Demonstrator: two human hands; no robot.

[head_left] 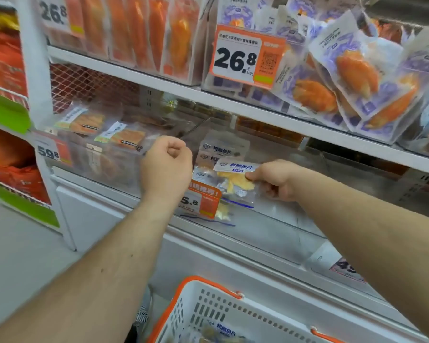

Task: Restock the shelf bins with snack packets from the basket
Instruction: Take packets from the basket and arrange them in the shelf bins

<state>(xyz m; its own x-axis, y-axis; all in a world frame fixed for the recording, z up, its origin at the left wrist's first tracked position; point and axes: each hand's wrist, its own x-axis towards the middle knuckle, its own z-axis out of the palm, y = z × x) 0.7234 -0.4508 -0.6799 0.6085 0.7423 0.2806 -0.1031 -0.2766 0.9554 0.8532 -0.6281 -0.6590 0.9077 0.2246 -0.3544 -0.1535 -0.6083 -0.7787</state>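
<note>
My right hand [273, 180] pinches a clear snack packet [235, 178] with a white and blue label and yellow pieces inside, holding it just inside the clear plastic shelf bin [282, 219] on the lower shelf. Several packets of the same kind stand at the back of that bin [223, 149]. My left hand [167, 167] is curled in a fist in front of the neighbouring bin's edge, holding nothing that I can see. A white basket with orange rim [208, 305] sits low in front of me with more of these packets [221, 332] in it.
The bin to the left [104, 149] holds orange-labelled packets. The upper shelf [159, 80] carries orange and purple packets behind a 26.8 price tag [243, 58]. An orange price tag [203, 199] hangs on the bin's front. A second rack [8, 107] stands at the far left.
</note>
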